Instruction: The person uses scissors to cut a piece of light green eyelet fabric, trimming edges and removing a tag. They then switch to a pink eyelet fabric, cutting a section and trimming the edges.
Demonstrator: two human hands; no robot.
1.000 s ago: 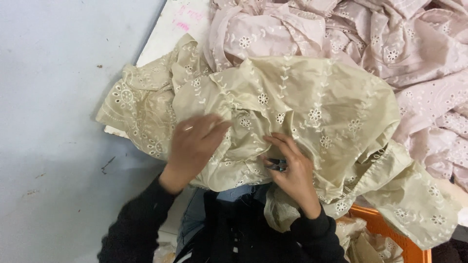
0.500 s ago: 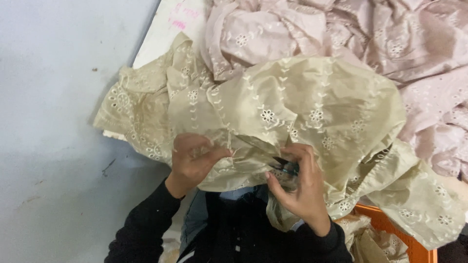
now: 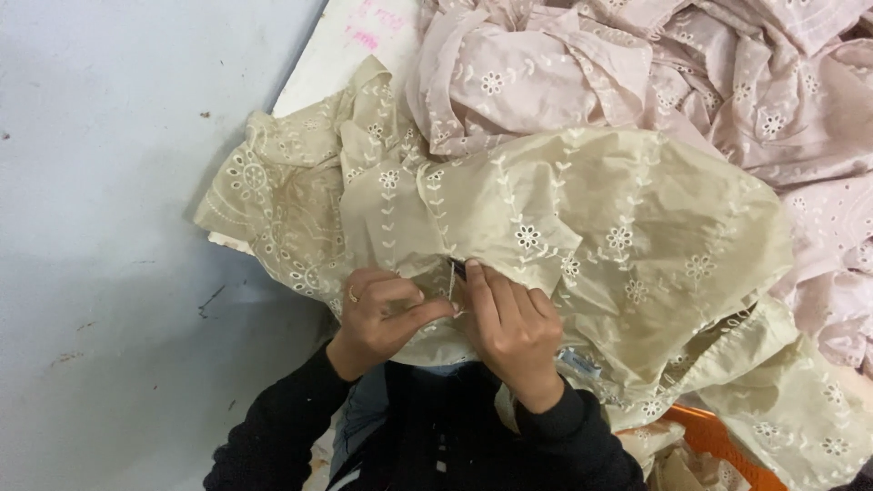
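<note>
A beige embroidered garment [image 3: 582,227] with white flower stitching lies bunched over the white table's near edge and my lap. My left hand [image 3: 377,314], with a ring on one finger, pinches the fabric's lower edge. My right hand [image 3: 514,327] is right beside it, fingers closed on the same fabric edge, with a small dark object [image 3: 457,269] at its fingertips; what that object is I cannot tell. Both hands nearly touch each other. Black sleeves cover both my forearms.
A heap of pale pink embroidered garments [image 3: 727,82] fills the table's far right. The white table [image 3: 336,55] ends at the left over a grey floor [image 3: 109,227]. An orange crate [image 3: 718,441] shows at the lower right under the beige cloth.
My hands have drawn together at the garment's lower edge. The left hand went from lying flat on the cloth to pinching it, and the fabric was pulled up and smoothed.
</note>
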